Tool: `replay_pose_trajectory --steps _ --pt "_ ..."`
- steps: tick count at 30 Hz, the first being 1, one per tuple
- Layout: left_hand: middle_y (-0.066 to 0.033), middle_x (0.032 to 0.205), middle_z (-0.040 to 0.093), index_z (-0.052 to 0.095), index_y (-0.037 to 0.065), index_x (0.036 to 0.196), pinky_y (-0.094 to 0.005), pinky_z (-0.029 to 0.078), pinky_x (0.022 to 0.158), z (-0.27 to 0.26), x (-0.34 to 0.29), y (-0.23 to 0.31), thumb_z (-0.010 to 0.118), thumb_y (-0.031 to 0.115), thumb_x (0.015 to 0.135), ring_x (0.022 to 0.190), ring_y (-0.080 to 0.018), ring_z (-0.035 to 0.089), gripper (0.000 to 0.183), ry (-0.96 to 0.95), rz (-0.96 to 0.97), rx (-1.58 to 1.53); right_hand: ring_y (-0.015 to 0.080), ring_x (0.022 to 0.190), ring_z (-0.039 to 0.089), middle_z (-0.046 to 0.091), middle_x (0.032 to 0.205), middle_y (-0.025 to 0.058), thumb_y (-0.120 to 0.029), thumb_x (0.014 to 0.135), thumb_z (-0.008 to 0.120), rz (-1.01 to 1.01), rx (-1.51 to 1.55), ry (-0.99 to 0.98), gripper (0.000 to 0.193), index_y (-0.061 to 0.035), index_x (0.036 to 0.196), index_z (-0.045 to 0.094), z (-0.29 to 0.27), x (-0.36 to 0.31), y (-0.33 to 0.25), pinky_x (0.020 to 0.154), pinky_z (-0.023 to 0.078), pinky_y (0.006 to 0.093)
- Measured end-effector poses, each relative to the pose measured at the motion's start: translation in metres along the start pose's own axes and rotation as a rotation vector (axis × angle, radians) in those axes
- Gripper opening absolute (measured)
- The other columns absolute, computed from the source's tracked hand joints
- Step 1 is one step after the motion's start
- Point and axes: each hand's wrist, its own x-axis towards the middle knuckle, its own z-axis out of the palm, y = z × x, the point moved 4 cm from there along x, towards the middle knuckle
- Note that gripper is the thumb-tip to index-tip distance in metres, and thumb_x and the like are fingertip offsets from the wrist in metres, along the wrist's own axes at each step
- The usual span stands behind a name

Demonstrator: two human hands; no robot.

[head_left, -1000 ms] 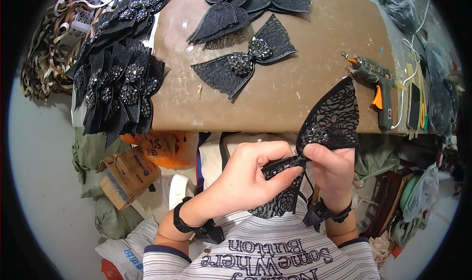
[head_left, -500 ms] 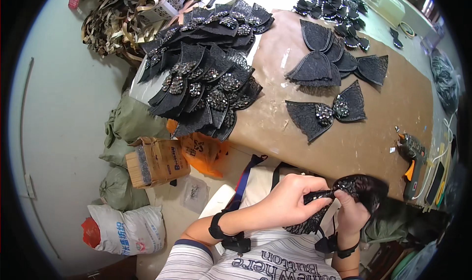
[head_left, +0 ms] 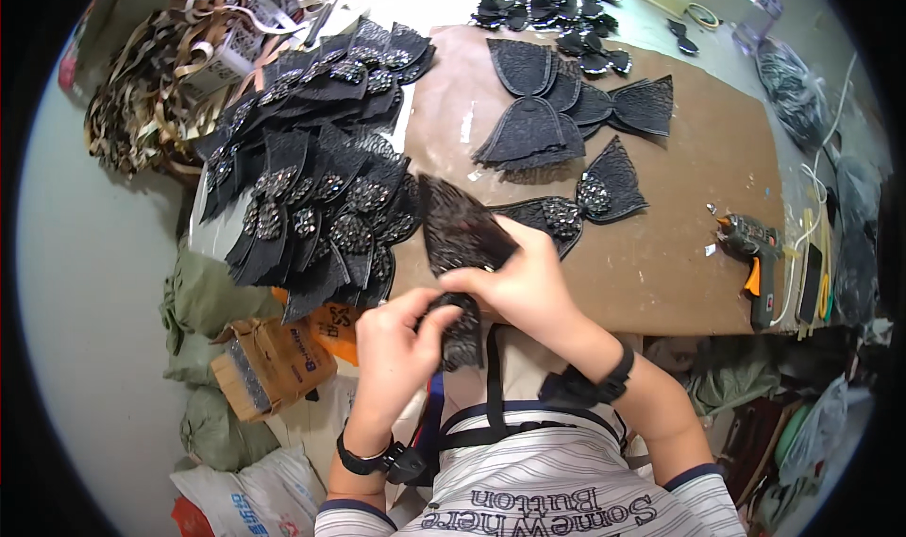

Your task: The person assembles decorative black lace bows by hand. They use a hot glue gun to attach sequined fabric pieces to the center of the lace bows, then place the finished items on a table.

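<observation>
A black lace bow point(head_left: 458, 230) is held between my two hands over the table's near edge. My left hand point(head_left: 398, 339) pinches its lower part, with one wing hanging below the fingers. Higher up, my right hand point(head_left: 519, 277) grips the upper wing, thumb across it. Behind my right hand, partly covered by it, lies a lace bow with two beaded clusters point(head_left: 593, 195). To the left, a heap of beaded black lace bows point(head_left: 326, 221) overlaps in rows. Plain black lace bows point(head_left: 538, 126) are stacked farther back.
A brown sheet point(head_left: 698, 169) covers the table. On the right lie a glue gun point(head_left: 752, 244) and its white cord. Small black bows point(head_left: 547, 4) are piled at the back. Ribbon strips point(head_left: 151, 89) heap at the far left; a cardboard box point(head_left: 274, 362) and green sacks point(head_left: 212, 296) stand below.
Both hands have moved left and up with the lace bow, which now stands more upright between them. The right hand has shifted its hold onto the upper wing. The view has shifted too.
</observation>
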Motion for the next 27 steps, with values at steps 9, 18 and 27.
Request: replay_pose_trajectory --steps 9,18,27 --pt "-0.0193 0.087 0.068 0.057 -0.001 0.106 -0.0374 0.052 0.072 -0.002 0.035 -0.028 0.070 0.006 0.086 0.079 -0.0299 0.068 0.026 0.071 -0.049 0.197 0.0166 0.067 0.066 0.068 0.080 0.0116 -0.020 0.081 0.081 -0.068 -0.415 0.116 0.062 0.0002 0.133 0.054 -0.044 0.000 -0.017 0.064 0.055 0.0283" --pt "-0.0124 0.105 0.055 0.063 0.005 0.104 -0.0434 0.040 0.089 0.010 0.026 0.001 0.074 0.007 0.077 0.100 -0.0326 0.054 0.029 0.294 0.136 0.604 0.0188 0.076 0.062 0.065 0.087 0.0096 -0.004 0.085 0.066 -0.027 -1.279 0.558 0.011 0.0022 0.094 0.070 -0.297 -0.049 -0.113 0.072 0.050 0.0296" --pt "-0.0110 0.106 0.059 0.060 0.002 0.095 -0.0391 0.041 0.088 0.063 0.036 0.051 0.072 0.004 0.080 0.099 -0.0304 0.057 0.019 0.250 0.226 0.504 0.0246 0.074 0.070 0.070 0.071 0.0171 -0.005 0.062 0.080 0.631 -1.421 0.088 0.016 0.0012 0.070 0.068 -0.310 0.012 -0.063 0.067 0.054 0.0359"
